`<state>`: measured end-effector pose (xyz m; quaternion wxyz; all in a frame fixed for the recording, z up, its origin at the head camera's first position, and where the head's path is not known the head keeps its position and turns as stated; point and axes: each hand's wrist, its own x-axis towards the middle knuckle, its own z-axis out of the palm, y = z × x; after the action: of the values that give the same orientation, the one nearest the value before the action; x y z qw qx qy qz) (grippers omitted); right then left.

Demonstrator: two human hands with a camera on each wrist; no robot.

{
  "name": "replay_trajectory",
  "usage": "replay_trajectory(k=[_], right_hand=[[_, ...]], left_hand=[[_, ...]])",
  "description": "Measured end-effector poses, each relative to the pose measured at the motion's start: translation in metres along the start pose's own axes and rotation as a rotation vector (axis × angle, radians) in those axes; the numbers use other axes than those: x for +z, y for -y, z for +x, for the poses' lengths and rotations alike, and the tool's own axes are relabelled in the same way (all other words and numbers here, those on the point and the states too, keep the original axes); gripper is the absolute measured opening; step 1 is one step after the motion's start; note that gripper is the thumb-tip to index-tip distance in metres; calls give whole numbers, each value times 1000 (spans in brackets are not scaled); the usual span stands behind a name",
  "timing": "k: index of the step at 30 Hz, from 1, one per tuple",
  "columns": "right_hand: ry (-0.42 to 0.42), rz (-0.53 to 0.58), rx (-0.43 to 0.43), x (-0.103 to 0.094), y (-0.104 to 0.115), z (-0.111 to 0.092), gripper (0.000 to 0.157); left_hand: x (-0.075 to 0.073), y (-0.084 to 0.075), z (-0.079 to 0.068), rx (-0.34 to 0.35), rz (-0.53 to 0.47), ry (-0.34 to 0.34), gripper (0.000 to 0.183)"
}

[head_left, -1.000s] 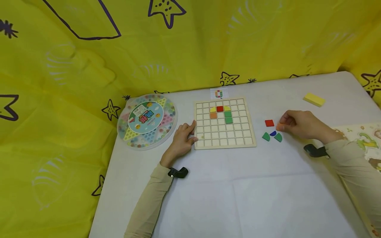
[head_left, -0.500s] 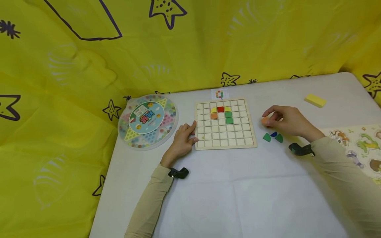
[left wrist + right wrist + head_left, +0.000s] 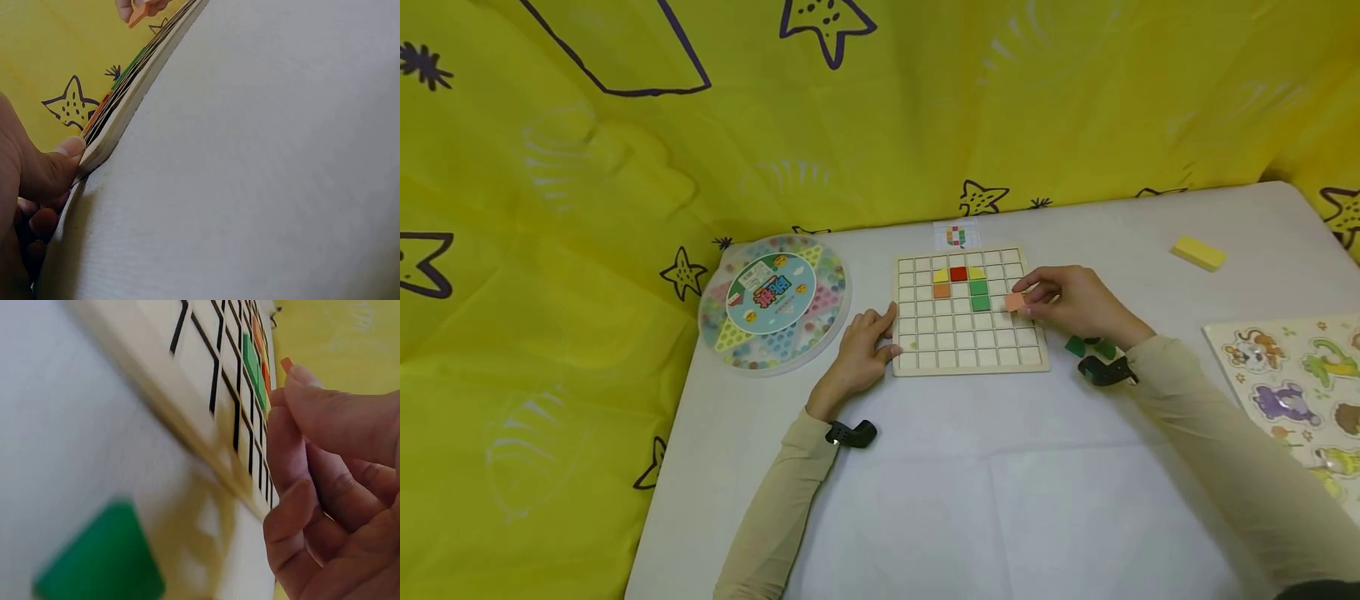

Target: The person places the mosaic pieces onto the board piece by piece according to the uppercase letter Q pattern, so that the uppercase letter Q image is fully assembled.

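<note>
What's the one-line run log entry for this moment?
left hand: touches grid board at left edge | right hand: pinches orange tile above board | green pieces: on table beside board

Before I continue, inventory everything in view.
Table: one, white, across lower view
Backdrop: one, yellow, behind table
Grid board: one, pale wood, on table
Rounded pieces: two, yellow, on board
Red square: one, red, between them
Orange square: one, orange, adjoining left rounded piece
Green squares: two, green, right of orange
Held tile: one, orange, above board
Loose pieces: at least two, green, right of board
Pattern card: one, multicoloured, behind board
Round game box: one, multicoloured, left of board
Block: one, yellow, back right
Animal puzzle: one, multicoloured, right edge
Dark object: one, black, bottom-right corner, unclear
Wrist devices: two, black, on wrists
Sleeves: two, beige, on arms
Left hand: one, bare, board's left edge
Right hand: one, bare, pinching tile
</note>
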<state>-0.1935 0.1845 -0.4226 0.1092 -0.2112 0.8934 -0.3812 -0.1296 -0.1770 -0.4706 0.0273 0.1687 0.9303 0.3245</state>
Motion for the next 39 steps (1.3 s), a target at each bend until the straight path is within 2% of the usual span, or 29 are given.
replay_trajectory(k=[5, 14, 27, 39], right_hand=[[-4, 44, -14, 13, 8, 13, 28], [-15, 66, -97, 33, 18, 36, 28], [6, 45, -103, 55, 29, 57, 25], [22, 10, -83, 66, 36, 66, 29]], left_hand=[[0, -1, 1, -7, -10, 3, 70], [-3, -4, 0, -20, -20, 16, 71], [-3, -2, 0, -16, -19, 20, 70], [-3, -3, -1, -15, -30, 10, 71]])
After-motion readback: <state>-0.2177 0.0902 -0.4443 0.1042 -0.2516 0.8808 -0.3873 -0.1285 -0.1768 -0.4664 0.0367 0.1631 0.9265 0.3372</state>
